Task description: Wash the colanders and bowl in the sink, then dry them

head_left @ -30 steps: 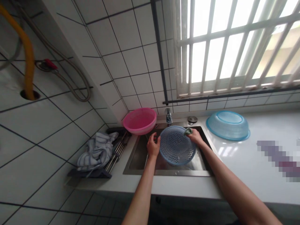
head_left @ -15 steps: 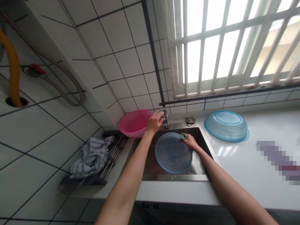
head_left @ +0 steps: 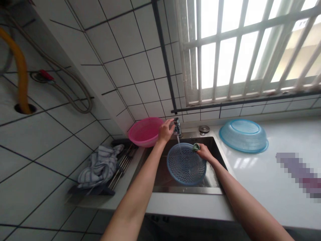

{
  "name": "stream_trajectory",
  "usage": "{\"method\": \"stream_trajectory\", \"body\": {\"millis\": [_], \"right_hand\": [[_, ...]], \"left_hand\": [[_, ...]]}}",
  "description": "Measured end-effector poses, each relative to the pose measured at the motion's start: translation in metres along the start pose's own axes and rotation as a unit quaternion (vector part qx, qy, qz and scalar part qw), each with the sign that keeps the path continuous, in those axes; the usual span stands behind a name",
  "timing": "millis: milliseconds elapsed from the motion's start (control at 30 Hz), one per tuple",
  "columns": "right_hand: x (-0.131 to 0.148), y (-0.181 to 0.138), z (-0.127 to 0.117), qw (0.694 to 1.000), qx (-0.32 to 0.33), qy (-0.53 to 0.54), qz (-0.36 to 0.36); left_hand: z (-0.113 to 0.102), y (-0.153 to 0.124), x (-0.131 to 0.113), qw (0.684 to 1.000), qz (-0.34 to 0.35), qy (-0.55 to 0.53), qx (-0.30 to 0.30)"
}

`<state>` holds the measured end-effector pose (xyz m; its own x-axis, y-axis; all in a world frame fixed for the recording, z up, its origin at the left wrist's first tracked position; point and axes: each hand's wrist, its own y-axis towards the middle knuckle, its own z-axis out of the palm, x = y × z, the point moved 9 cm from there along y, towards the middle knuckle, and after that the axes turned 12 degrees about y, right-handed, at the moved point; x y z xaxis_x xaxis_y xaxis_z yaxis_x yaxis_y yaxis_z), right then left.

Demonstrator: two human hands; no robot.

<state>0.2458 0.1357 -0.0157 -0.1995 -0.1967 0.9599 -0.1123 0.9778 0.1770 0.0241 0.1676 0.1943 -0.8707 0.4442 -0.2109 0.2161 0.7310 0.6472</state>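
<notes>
A blue perforated basket (head_left: 185, 164) tilts in the steel sink (head_left: 215, 142). My right hand (head_left: 203, 152) grips its upper rim together with a small green cloth (head_left: 196, 146). My left hand (head_left: 166, 129) is closed round the chrome tap (head_left: 177, 126) at the back of the sink. A thin stream of water falls from the tap onto the basket's far rim.
A pink basket (head_left: 145, 131) sits at the sink's left corner. A striped towel (head_left: 99, 166) lies on a metal rack (head_left: 119, 167) to the left. An upturned blue basin (head_left: 243, 135) rests on the white counter (head_left: 263, 187) to the right. Tiled wall and barred window stand behind.
My left hand left the basket's rim and took hold of the tap. Water now runs from it. The right hand stays on the basket.
</notes>
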Motion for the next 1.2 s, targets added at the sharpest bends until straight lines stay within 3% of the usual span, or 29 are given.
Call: {"method": "stream_trajectory", "body": {"millis": [100,167,267,333,433,533,700,800,967,1200], "right_hand": [[0.011,-0.002,0.004,0.998,0.027,-0.027,-0.048],[0.022,-0.005,0.009,0.996,0.038,-0.033,-0.08],[0.04,-0.01,0.015,0.993,0.034,-0.041,-0.106],[0.051,-0.013,0.018,0.991,0.024,-0.06,-0.114],[0.06,-0.018,0.021,0.986,0.019,-0.107,-0.125],[0.049,-0.017,0.015,0.982,0.014,-0.156,-0.102],[-0.005,-0.012,-0.001,0.975,0.038,-0.208,0.064],[-0.022,-0.014,-0.004,0.966,0.051,-0.218,0.131],[-0.019,-0.02,-0.006,0.95,0.028,-0.264,0.161],[-0.004,-0.017,0.006,0.962,0.026,-0.245,0.115]], "left_hand": [[0.007,-0.056,0.037,0.986,-0.14,-0.065,-0.062],[0.034,-0.097,0.054,0.973,-0.199,-0.119,0.006],[0.078,-0.145,0.057,0.951,-0.201,-0.179,0.154],[0.095,-0.162,0.057,0.939,-0.2,-0.201,0.195],[0.104,-0.172,0.063,0.936,-0.225,-0.19,0.192],[0.101,-0.175,0.075,0.94,-0.245,-0.164,0.169],[0.081,-0.181,0.103,0.938,-0.285,-0.168,0.102],[0.079,-0.181,0.107,0.936,-0.276,-0.202,0.085],[0.094,-0.185,0.098,0.926,-0.265,-0.239,0.122],[0.1,-0.183,0.067,0.908,-0.193,-0.316,0.196]]}}
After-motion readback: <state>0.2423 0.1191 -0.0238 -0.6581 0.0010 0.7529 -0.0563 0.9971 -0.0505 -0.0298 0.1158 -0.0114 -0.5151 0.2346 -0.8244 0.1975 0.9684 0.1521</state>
